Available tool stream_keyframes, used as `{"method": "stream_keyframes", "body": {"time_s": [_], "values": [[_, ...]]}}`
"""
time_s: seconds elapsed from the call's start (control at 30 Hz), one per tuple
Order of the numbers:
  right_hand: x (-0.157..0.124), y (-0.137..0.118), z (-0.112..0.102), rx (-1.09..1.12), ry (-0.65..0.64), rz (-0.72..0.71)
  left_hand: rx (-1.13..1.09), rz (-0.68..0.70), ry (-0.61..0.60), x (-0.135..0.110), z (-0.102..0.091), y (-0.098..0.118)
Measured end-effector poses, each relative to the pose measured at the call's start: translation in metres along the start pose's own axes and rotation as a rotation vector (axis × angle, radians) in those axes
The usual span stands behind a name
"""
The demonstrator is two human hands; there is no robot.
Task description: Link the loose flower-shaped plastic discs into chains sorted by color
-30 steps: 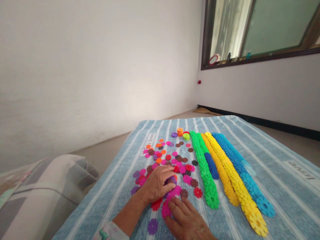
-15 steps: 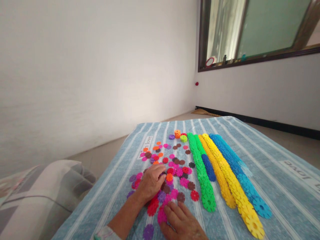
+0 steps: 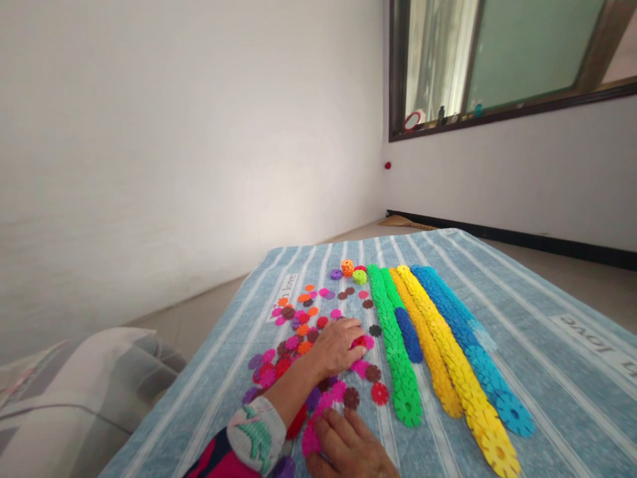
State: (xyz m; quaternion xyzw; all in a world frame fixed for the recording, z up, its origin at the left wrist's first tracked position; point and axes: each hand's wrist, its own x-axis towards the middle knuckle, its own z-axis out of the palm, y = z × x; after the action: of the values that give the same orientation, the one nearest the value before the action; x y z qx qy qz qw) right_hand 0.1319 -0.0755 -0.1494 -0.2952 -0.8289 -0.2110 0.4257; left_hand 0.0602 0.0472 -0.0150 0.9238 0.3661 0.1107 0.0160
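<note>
Many small notched plastic snowflake discs in pink, red, purple, brown and orange lie scattered on the striped cloth. My left hand point(image 3: 339, 346) reaches over the middle of them, thumb and fingers apart around a few red and pink discs point(image 3: 368, 341). Those discs are partly hidden under its fingers. Close to me, my right hand point(image 3: 351, 446) rests on the cloth with fingers curled against a row of overlapping pink discs point(image 3: 311, 439). Part of that row is hidden by the fingers. A brown disc point(image 3: 351, 398) lies just beyond the right hand.
To the right lie long overlapping rows of green discs point(image 3: 402, 372), yellow discs point(image 3: 462, 372) and blue discs point(image 3: 480, 362), plus a short dark blue row point(image 3: 411, 337). A small orange stack point(image 3: 347, 267) stands at the back. Grey-and-white fabric point(image 3: 104, 378) is at the left.
My left hand has moved right across the scattered discs, from dark pieces to red and pink ones, and its sleeve has come into view. My right hand stays by the pink row.
</note>
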Motion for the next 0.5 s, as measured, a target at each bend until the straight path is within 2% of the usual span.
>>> {"method": "stream_keyframes", "body": {"time_s": [0.17, 0.27, 0.37, 0.5], "values": [[0.001, -0.003, 0.005, 0.006, -0.092, -0.029, 0.095, -0.142, -0.058, -0.014, -0.011, -0.003], [0.005, -0.001, 0.000, 0.024, -0.083, -0.007, 0.160, -0.234, -0.028, -0.012, -0.015, 0.004], [0.008, 0.002, -0.008, 0.045, -0.087, -0.001, 0.105, -0.206, 0.022, -0.002, -0.011, 0.016], [0.007, 0.003, -0.013, 0.044, -0.110, 0.001, 0.037, -0.124, -0.011, 0.016, -0.001, 0.032]]}}
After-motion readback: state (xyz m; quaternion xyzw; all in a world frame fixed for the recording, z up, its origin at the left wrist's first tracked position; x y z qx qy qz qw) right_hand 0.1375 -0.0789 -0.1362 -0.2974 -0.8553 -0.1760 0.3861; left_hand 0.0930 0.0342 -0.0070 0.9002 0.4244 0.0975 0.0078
